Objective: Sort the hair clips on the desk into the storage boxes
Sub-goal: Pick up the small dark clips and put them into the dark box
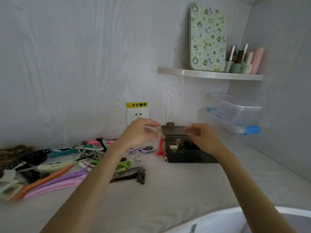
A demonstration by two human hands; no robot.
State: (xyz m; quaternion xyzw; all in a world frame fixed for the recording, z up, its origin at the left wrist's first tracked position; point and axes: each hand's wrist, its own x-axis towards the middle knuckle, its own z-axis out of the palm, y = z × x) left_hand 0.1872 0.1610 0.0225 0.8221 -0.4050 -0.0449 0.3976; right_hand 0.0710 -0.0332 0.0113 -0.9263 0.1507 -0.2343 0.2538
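**Inspector:** Clips (55, 167) first, at far left: a loose heap of long and short hair clips spread over the desk (168, 190), from the left edge in to the red clip (160, 147) that lies just beside the dark box. None of these is sorted yet.

**Assistant:** And the step in hand?

**Inspector:** In my judgement, something is being put into, or arranged in, the dark storage box (186, 153), whose lid stands up at the back. To do it well, keep the lid propped clear, drop like with like, and reach into the heap one clip at a time so that nothing gets swept off the desk.

**Assistant:** The left hand?

**Inspector:** Left hand (139, 133) hovers above the small clips near the box, fingers loosely curled, thumb and forefinger close together. Blur prevents me from saying whether it pinches anything.

**Assistant:** The right?

**Inspector:** Right hand (202, 137) is over the box opening, fingers half curled towards the lid edge. I cannot tell whether it touches or holds anything. Dark clips already lie inside. The clear storage box (235, 113) sits at far right, tilted, apparently empty.
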